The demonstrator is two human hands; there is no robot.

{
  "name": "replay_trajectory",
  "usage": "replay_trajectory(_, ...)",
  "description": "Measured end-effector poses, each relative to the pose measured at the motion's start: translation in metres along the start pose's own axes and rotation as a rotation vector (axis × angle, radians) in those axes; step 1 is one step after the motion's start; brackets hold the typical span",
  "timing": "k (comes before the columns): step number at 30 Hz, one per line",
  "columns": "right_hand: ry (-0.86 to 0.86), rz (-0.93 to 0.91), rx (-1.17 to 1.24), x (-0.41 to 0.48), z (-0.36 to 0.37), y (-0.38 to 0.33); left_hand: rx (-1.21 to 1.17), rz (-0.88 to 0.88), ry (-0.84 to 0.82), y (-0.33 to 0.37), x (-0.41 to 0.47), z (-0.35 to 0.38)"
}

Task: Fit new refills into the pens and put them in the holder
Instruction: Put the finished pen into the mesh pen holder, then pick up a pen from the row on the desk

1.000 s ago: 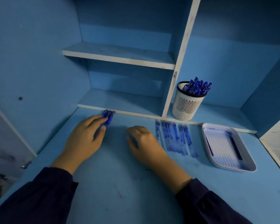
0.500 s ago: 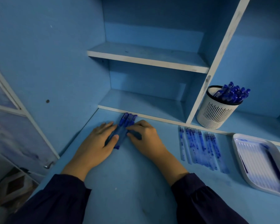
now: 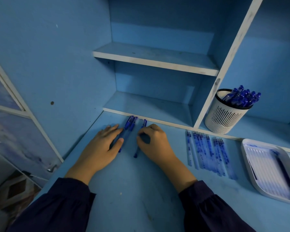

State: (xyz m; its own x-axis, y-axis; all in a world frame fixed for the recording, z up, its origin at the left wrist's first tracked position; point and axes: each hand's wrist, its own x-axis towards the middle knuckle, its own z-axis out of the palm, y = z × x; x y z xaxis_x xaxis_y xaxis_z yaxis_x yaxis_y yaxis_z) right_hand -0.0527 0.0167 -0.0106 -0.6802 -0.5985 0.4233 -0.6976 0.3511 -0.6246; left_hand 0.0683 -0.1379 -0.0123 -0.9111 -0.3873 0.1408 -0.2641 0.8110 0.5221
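A small bunch of blue capped pens (image 3: 130, 126) lies on the blue desk near the shelf edge. My left hand (image 3: 101, 148) lies flat over the bunch, its fingers straight and its thumb against the pens. My right hand (image 3: 153, 141) pinches one separate blue pen (image 3: 140, 139) a little to the right of the bunch; that pen lies on the desk. Several refills (image 3: 208, 151) lie in a row to the right. A white slotted holder (image 3: 224, 114) full of blue pens stands on the low shelf at the right.
A white tray (image 3: 251, 174) with pale refill-like rods and a dark pen sits at the desk's right edge. Shelves (image 3: 154, 59) and an upright divider rise behind the desk. The left wall is close to my left hand.
My right hand has drawn one pen away from the bunch to the right. My left hand stays on the other pens. The view has swung left.
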Motion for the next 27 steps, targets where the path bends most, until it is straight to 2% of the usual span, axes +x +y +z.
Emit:
replay_trajectory(10, -0.071, 0.158, -0.053, -0.011, -0.01, -0.013, 0.006, 0.01, -0.018, 0.001, 0.0, 0.0)
replay_trajectory(15, -0.115, 0.234, -0.051, -0.02, -0.022, -0.012, -0.078, 0.024, 0.064, -0.006, -0.002, 0.003)
replay_trajectory(17, -0.093, 0.302, 0.055, -0.026, -0.03, -0.011, -0.152, 0.085, 0.175, -0.002, -0.005, 0.002)
replay_trajectory(21, 0.002, 0.438, 0.448, -0.042, -0.056, -0.013, -0.407, 0.236, 0.335, 0.04, -0.015, 0.004)
replay_trajectory(24, 0.071, 0.481, 0.715, -0.06, -0.076, -0.02, -0.675, 0.178, 0.265, 0.078, -0.023, 0.02)
replay_trajectory(27, 0.139, 0.464, 0.817, -0.084, -0.09, -0.021, -0.872, 0.092, 0.11, 0.111, -0.029, 0.038)
